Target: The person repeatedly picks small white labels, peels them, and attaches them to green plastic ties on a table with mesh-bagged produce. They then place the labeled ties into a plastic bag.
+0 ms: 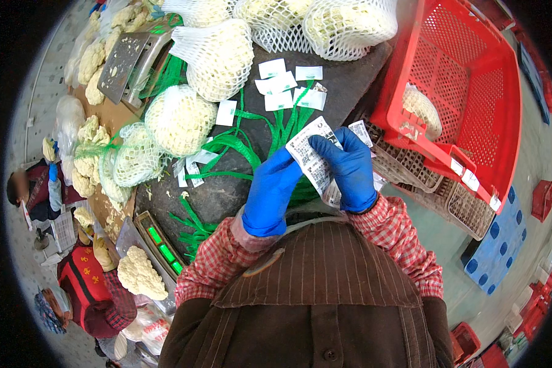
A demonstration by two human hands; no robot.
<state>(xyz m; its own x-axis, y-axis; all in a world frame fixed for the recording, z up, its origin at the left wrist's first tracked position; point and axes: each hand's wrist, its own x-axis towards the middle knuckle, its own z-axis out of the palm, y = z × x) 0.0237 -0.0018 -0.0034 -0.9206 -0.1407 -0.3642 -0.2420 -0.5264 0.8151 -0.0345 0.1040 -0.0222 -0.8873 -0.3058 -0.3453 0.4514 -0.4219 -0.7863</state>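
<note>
Both my hands wear blue gloves and meet on a strip of printed paper labels in front of my apron. My right hand pinches the strip with its thumb laid over the print. My left hand grips the strip's left edge, its fingertips partly hidden behind the paper. Green mesh strips with white tags lie on the dark tabletop just beyond my hands. Cauliflower heads in white foam netting stand at the far side, and another netted cauliflower sits to the left.
A red plastic crate holding one netted cauliflower stands at right, above stacked brown crates. A scale with a lit green display is at left, bearing a bare cauliflower. A co-worker stands beside it.
</note>
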